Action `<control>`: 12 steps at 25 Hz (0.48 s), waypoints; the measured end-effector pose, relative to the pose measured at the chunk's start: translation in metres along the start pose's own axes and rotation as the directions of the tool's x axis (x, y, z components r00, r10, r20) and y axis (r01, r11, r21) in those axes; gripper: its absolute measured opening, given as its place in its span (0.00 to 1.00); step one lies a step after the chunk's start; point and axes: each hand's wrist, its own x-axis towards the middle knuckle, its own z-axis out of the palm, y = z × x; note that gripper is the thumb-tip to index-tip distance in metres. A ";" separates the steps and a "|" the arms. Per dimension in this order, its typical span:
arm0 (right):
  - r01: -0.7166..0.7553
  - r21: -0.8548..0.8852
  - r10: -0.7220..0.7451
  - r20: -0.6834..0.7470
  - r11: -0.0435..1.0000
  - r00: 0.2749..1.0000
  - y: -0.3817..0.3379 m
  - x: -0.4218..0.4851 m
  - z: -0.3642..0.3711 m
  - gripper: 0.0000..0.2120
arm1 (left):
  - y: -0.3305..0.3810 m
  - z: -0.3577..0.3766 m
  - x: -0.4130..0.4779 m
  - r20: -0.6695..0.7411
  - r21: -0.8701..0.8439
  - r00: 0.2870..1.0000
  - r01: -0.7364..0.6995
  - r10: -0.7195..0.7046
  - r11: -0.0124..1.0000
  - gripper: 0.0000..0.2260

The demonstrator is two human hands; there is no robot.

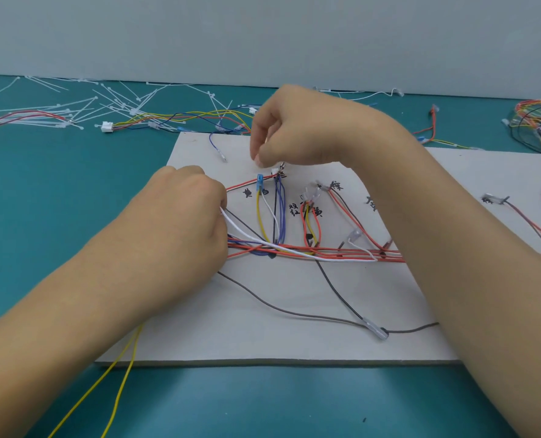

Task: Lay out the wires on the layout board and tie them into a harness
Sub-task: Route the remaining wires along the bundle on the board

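left hand fingers curled, gripping white wire | right hand fingertips pinching white connector

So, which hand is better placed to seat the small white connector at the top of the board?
Right, probably. The right hand hovers beside the white connector, fingertips almost on it; the left hand grips the white wire at the left edge of the board, farther away.

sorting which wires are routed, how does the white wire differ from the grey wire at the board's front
The white wire is held by the left hand; the grey wire lies slack. The white wire runs along the red bundle; the grey wire curves alone over the bare layout board. Both lie on it.
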 end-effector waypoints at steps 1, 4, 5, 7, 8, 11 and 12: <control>0.034 -0.015 -0.033 0.042 0.999 0.999 -0.003 -0.001 0.004 0.02 | -0.001 0.000 0.000 -0.001 -0.001 1.000 -0.003 0.003 1.000 0.12; 0.065 -0.029 -0.062 0.096 0.997 0.993 -0.006 0.000 0.017 0.03 | -0.002 0.001 0.001 -0.049 -0.046 0.999 -0.027 0.024 0.999 0.09; 0.051 -0.006 -0.050 0.073 0.999 0.996 -0.005 0.003 0.020 0.04 | -0.003 0.000 0.000 -0.076 -0.084 0.997 -0.028 0.022 0.996 0.08; 0.028 0.020 -0.029 0.040 0.999 0.999 -0.005 0.007 0.025 0.05 | -0.004 -0.003 -0.003 -0.114 -0.161 0.993 -0.040 0.021 0.986 0.06; 0.022 0.022 -0.023 0.036 1.000 0.999 -0.005 0.008 0.026 0.06 | -0.004 -0.004 -0.004 -0.123 -0.192 0.992 -0.057 0.033 0.980 0.06; 0.015 0.031 -0.017 0.038 0.999 0.999 -0.005 0.008 0.027 0.06 | -0.003 -0.006 -0.007 -0.119 -0.285 0.988 -0.124 0.094 0.950 0.04; 0.014 0.034 -0.015 0.039 0.999 0.999 -0.005 0.008 0.027 0.06 | -0.003 -0.007 -0.009 -0.108 -0.301 0.987 -0.146 0.119 0.942 0.03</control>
